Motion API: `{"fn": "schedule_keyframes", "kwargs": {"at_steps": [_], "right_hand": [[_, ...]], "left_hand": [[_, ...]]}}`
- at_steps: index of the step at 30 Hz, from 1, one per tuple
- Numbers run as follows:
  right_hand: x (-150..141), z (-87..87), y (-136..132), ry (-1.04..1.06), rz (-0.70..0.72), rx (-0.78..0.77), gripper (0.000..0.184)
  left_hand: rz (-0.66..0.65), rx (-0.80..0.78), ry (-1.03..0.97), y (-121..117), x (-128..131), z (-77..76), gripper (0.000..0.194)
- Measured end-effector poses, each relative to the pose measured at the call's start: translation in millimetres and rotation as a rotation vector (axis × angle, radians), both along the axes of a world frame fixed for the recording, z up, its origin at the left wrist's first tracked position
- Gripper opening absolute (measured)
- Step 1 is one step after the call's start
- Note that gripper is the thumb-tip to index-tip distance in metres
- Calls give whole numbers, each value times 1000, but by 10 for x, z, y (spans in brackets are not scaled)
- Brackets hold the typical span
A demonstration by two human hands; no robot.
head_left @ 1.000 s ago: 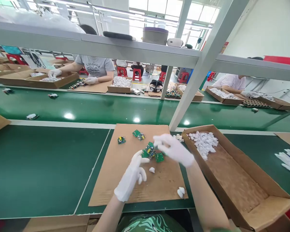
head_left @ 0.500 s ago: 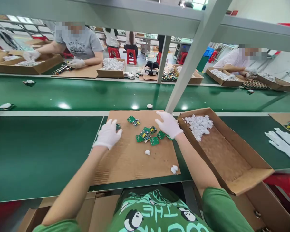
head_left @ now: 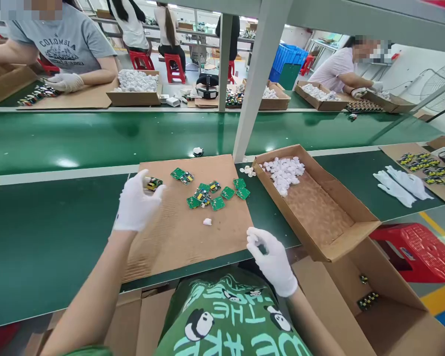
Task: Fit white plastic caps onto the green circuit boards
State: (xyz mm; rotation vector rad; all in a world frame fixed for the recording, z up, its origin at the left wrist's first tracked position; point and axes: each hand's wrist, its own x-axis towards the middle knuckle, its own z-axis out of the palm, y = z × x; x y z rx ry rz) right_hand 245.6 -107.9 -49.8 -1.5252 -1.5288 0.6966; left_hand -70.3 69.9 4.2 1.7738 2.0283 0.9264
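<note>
My gloved left hand (head_left: pixel 136 201) is over the left part of a cardboard sheet (head_left: pixel 178 247). Its thumb and fingers curl around a small circuit board (head_left: pixel 154 184) with yellow parts. Several more green boards (head_left: pixel 203 194) lie loosely grouped mid-sheet, some overlapping. Nearer me rests one small white piece (head_left: pixel 207 222). My gloved right hand (head_left: pixel 272 257) is at the sheet's near right corner, its thumb and fingertips pinched together where two white pieces lay; white against white glove, what they grip hardly shows.
An open cardboard box (head_left: pixel 341 247) with white pieces (head_left: pixel 284 173) stands to the right; a few pieces (head_left: pixel 248 171) lie beside it. Spare gloves (head_left: pixel 404 185) are further right. Beyond the sheet, a green conveyor (head_left: pixel 133 136) carries a board; a slanted metal post (head_left: pixel 254 84) rises there. Co-workers sit opposite.
My right hand has come back from the boards at the right to the near corner and pinched. The left hand has closed around a board. The view has turned rightward.
</note>
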Motion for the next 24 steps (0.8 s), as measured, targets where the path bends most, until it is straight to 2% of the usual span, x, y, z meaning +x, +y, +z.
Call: {"fn": "schedule_keyframes", "kwargs": {"at_steps": [1, 2, 3, 5, 7, 9, 12, 18, 21, 24], "right_hand": [[-8, 100, 7, 129, 25, -45, 35], [-10, 212, 17, 285, 69, -106, 37], [-7, 323, 32, 457, 133, -174, 39], [-2, 508, 70, 729, 255, -276, 42], [-9, 602, 105, 841, 287, -300, 41], [-30, 602, 119, 871, 253, -284, 35], [-55, 524, 98, 874, 215, -249, 29], [-53, 458, 79, 933, 177, -129, 23], [-43, 458, 95, 950, 123, -81, 20], [-43, 485, 90, 956, 144, -91, 16]], "left_hand": [[-8, 69, -287, -156, 122, 49, 59], [-44, 83, -564, -318, 256, 93, 55], [-112, 43, -825, -476, 396, 128, 47], [-116, -94, -1262, -751, 669, 167, 31], [-54, -306, -1573, -940, 898, 167, 26], [-23, -531, -1759, -1047, 1066, 137, 24], [-72, -657, -1771, -1129, 1215, 75, 27], [-270, -625, -1290, -1269, 1300, 64, 34], [-285, -478, -1064, -1334, 1303, 95, 31], [-341, -345, -998, -1376, 1312, 137, 24]]}}
